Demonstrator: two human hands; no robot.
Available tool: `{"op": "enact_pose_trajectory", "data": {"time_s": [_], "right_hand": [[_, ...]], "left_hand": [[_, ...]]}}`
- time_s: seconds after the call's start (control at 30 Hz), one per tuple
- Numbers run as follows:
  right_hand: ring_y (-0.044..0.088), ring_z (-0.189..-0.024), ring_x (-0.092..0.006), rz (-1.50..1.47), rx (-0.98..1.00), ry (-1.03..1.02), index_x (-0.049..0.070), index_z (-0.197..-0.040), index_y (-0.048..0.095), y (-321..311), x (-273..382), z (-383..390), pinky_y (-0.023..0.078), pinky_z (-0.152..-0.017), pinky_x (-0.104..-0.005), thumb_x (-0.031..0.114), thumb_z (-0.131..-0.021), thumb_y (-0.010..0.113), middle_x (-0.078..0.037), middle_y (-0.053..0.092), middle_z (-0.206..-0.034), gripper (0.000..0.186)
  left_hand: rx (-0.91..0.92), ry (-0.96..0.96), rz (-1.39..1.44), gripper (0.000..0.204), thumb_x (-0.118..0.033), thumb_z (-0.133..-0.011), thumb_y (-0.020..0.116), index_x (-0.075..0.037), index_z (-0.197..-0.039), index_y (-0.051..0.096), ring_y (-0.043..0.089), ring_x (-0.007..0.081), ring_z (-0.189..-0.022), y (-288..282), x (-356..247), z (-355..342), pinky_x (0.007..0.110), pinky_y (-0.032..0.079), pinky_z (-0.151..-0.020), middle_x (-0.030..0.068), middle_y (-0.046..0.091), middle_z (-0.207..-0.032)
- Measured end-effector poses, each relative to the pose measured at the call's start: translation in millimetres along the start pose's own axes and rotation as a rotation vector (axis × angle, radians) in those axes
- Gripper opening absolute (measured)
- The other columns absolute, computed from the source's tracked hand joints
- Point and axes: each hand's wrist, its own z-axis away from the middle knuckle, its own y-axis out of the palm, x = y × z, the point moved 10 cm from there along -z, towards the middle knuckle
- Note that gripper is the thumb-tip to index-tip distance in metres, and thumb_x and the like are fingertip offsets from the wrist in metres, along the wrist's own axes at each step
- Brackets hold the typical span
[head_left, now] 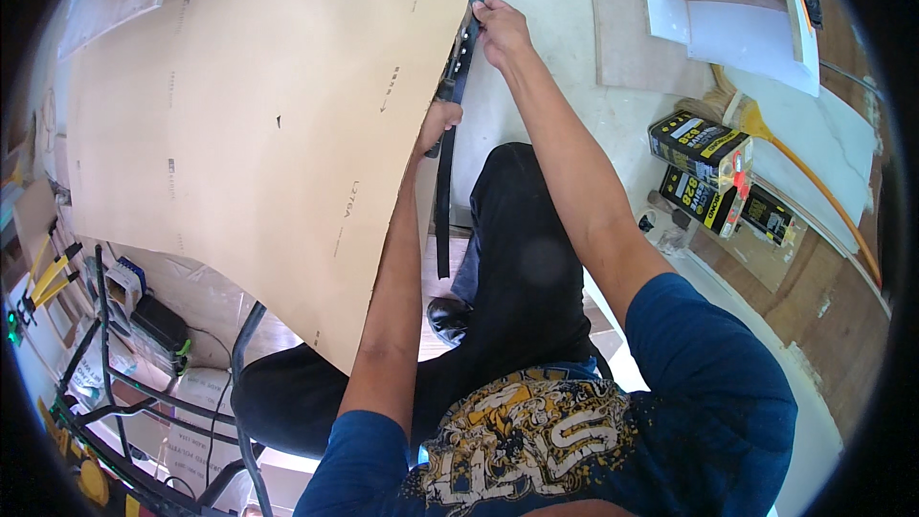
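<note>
A large tan sheet point(278, 124) with printed marks spreads across the left and bends down toward my lap. Along its right edge runs a long black strip point(443, 220), its lower end hanging near my knee. My left hand point(440, 123) is closed at the sheet's edge around a dark-handled tool point(446, 89); its kind is hard to make out, and the sheet hides part of it. Farther up, my right hand point(500, 29) pinches the black strip, thumb and fingers at its edge. Small shiny spots show on the dark part between the hands.
Black and yellow metal cans point(702, 148) lie stacked on the right beside a yellow-handled broom point(766, 129). A white open box with a shelf point(732, 24) stands at the far right. Black metal tubing point(247, 364) rises at the lower left, near a dark case point(161, 330).
</note>
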Motion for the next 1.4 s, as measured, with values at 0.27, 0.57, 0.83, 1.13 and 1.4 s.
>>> {"op": "enact_pose_trajectory", "data": {"time_s": [0.27,0.57,0.83,1.13,1.4], "right_hand": [[0.063,-0.091,-0.0161,-0.020,-0.005,0.002,-0.002,-0.120,0.063,3.8,-1.2,-1.1,0.049,-0.087,-0.0317,0.005,-0.102,0.055,-0.007,0.070,-0.104,0.021],[0.063,-0.093,-0.0161,0.009,-0.052,0.029,-0.002,-0.126,0.059,11.7,12.4,1.3,0.049,-0.086,-0.0329,0.007,-0.103,0.055,-0.006,0.068,-0.106,0.025],[0.064,-0.093,-0.0155,-0.037,-0.031,0.035,-0.002,-0.126,0.059,3.8,6.3,-0.4,0.050,-0.082,-0.0335,0.005,-0.102,0.055,-0.006,0.068,-0.106,0.025],[0.061,-0.092,-0.0160,-0.035,-0.041,-0.003,-0.007,-0.130,0.059,4.5,3.1,2.7,0.044,-0.078,-0.0342,0.005,-0.097,0.063,-0.008,0.068,-0.107,0.036],[0.060,-0.088,-0.0152,-0.032,-0.071,-0.013,-0.008,-0.135,0.057,-3.6,-6.9,-5.8,0.045,-0.072,-0.0303,0.007,-0.096,0.066,-0.010,0.068,-0.109,0.043]], "left_hand": [[0.085,-0.106,0.076,0.016,-0.007,-0.058,0.068,-0.001,-0.072,0.063,0.055,0.0161,-0.051,-0.9,-4.1,0.6,0.032,0.043,-0.049,0.0056,0.057,-0.058],[0.180,-0.227,0.363,0.028,0.002,-0.062,0.065,0.003,-0.088,0.058,0.055,0.0192,-0.048,-0.5,-15.4,-8.2,0.032,0.044,-0.042,0.0094,0.057,-0.065],[0.250,-0.097,0.225,0.025,0.003,-0.062,0.065,0.003,-0.085,0.057,0.053,0.0195,-0.045,2.8,-18.2,-14.7,0.032,0.043,-0.041,0.0084,0.056,-0.061],[0.201,-0.109,0.267,0.018,0.002,-0.062,0.064,0.002,-0.078,0.058,0.054,0.0190,-0.045,3.6,-2.5,-13.9,0.033,0.044,-0.043,0.0075,0.055,-0.057],[0.182,-0.156,0.270,0.017,0.000,-0.064,0.066,0.002,-0.080,0.059,0.055,0.0196,-0.047,10.5,-6.0,-18.6,0.033,0.045,-0.045,0.0086,0.057,-0.059]]}}
